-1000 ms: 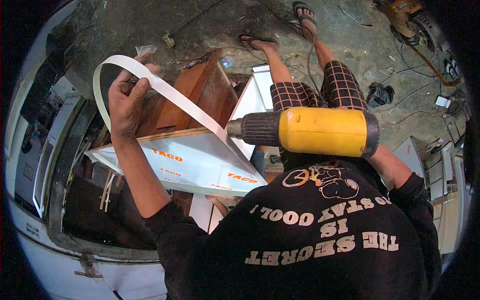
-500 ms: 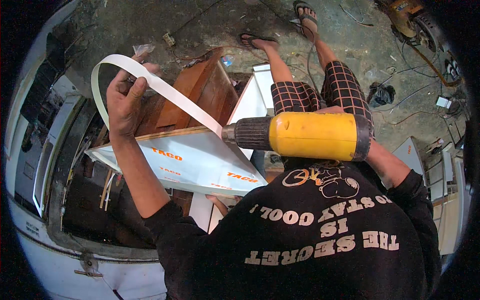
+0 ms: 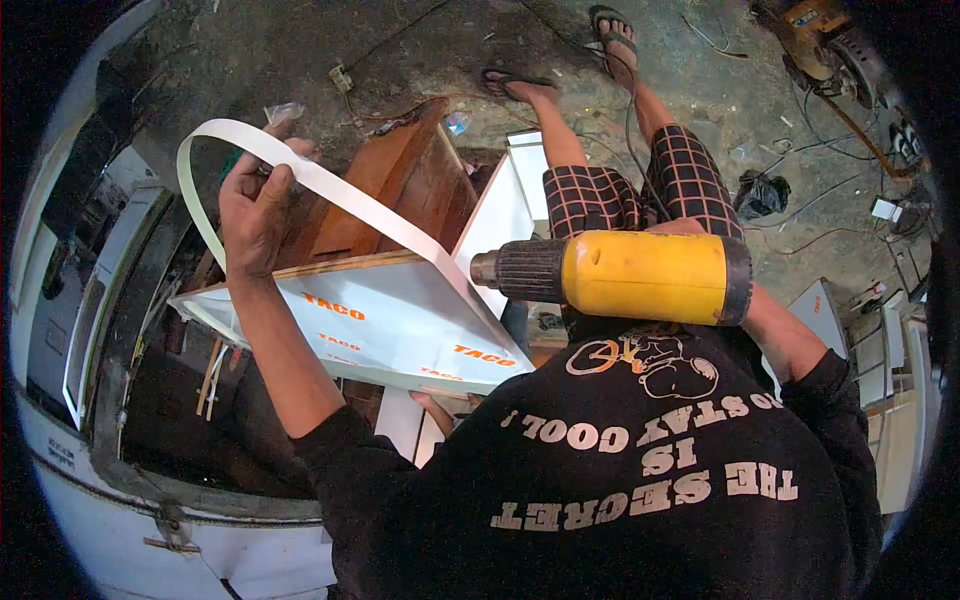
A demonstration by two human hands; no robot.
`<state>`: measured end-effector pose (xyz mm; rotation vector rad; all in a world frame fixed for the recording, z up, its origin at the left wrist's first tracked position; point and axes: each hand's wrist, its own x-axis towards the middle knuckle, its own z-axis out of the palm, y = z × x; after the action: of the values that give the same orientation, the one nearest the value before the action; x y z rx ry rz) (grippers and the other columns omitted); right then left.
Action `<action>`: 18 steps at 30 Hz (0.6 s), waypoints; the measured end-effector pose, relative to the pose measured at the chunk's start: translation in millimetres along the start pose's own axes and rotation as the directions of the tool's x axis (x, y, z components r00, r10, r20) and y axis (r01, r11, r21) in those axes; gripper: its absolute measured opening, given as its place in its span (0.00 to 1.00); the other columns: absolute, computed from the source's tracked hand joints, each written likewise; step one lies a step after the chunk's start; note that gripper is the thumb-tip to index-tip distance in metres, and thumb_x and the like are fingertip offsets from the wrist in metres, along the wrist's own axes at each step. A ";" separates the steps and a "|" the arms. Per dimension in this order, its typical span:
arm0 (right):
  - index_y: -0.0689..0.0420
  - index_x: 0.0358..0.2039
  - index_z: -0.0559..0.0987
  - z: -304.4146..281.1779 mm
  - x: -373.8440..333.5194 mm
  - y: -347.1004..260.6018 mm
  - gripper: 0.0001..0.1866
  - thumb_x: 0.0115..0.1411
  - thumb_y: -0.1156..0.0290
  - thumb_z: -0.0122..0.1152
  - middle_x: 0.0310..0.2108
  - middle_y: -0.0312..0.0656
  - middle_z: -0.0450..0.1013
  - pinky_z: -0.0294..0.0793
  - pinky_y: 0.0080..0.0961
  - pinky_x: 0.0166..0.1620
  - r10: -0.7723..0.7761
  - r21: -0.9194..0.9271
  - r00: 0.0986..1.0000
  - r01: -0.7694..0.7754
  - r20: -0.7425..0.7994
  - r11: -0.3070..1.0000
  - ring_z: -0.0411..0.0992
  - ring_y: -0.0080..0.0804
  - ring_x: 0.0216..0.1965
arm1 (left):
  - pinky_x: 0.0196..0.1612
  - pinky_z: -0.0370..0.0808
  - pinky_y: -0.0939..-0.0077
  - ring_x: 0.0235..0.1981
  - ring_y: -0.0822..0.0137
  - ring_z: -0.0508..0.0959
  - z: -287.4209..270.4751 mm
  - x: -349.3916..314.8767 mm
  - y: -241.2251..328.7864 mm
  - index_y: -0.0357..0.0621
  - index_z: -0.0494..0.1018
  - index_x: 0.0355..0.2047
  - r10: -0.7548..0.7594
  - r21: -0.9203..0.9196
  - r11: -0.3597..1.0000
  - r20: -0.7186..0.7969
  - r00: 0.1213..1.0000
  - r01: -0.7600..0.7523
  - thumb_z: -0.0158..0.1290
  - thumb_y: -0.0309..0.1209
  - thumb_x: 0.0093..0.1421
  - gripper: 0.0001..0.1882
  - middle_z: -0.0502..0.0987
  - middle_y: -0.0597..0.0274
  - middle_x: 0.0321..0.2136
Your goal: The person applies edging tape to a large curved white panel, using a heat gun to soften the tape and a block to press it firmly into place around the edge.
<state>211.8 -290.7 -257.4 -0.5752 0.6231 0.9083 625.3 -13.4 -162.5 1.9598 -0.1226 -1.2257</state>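
A white strip of edge banding [image 3: 360,208] loops over my left hand [image 3: 255,215], which pinches it between thumb and fingers. From there the strip runs down to the right, along the edge of a white-faced panel [image 3: 400,310]. In my right hand [image 3: 685,228] is a yellow heat gun [image 3: 645,278] with a black front and a metal nozzle. The gun body hides its handle and most of that hand. Its nozzle points left, close to the strip's lower end and a little apart from it.
Brown wooden boards [image 3: 385,190] lie behind the panel, with a white open box [image 3: 500,215] beside them. Below the panel another person's hand [image 3: 432,412] shows. The gun's cord [image 3: 630,140] runs past my legs. A black plastic bag [image 3: 765,192] and loose cables lie on the floor.
The heat gun has shifted slightly right, drawing its nozzle away from the strip. My left hand and the strip's loop have moved slightly, and more of the strip's lower end shows.
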 end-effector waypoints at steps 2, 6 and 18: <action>0.62 0.47 0.78 -2.6 -1.8 2.0 0.17 0.55 0.76 0.64 0.42 0.39 0.78 0.75 0.26 0.45 -0.135 -0.078 0.991 0.132 -0.025 0.988 0.76 0.23 0.38 | 0.53 0.72 0.70 0.44 0.65 0.78 -2.2 -3.4 -7.1 0.30 0.62 0.58 -0.013 -0.031 0.999 -0.019 1.000 0.013 0.59 0.32 0.59 0.31 0.77 0.52 0.44; 0.61 0.46 0.78 -12.6 1.8 10.2 0.16 0.56 0.74 0.64 0.41 0.40 0.78 0.75 0.26 0.44 -0.133 -0.077 0.990 0.128 -0.055 0.989 0.76 0.24 0.38 | 0.53 0.73 0.71 0.45 0.64 0.78 -6.2 -10.4 -16.8 0.29 0.60 0.59 -0.039 -0.157 0.987 -0.053 0.998 0.030 0.58 0.29 0.59 0.31 0.77 0.51 0.44; 0.61 0.44 0.79 -57.7 4.5 -54.3 0.16 0.56 0.68 0.64 0.37 0.41 0.79 0.76 0.27 0.41 -0.318 -0.507 0.934 0.354 0.160 0.786 0.77 0.28 0.36 | 0.54 0.72 0.72 0.46 0.63 0.78 -12.1 -20.6 -21.2 0.29 0.61 0.59 -0.081 -0.095 0.993 -0.106 0.991 0.071 0.58 0.32 0.59 0.31 0.77 0.50 0.45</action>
<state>245.8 -354.6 -289.8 -1.1141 0.1813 0.7482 617.4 17.4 -159.5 1.9628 0.0635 -1.1484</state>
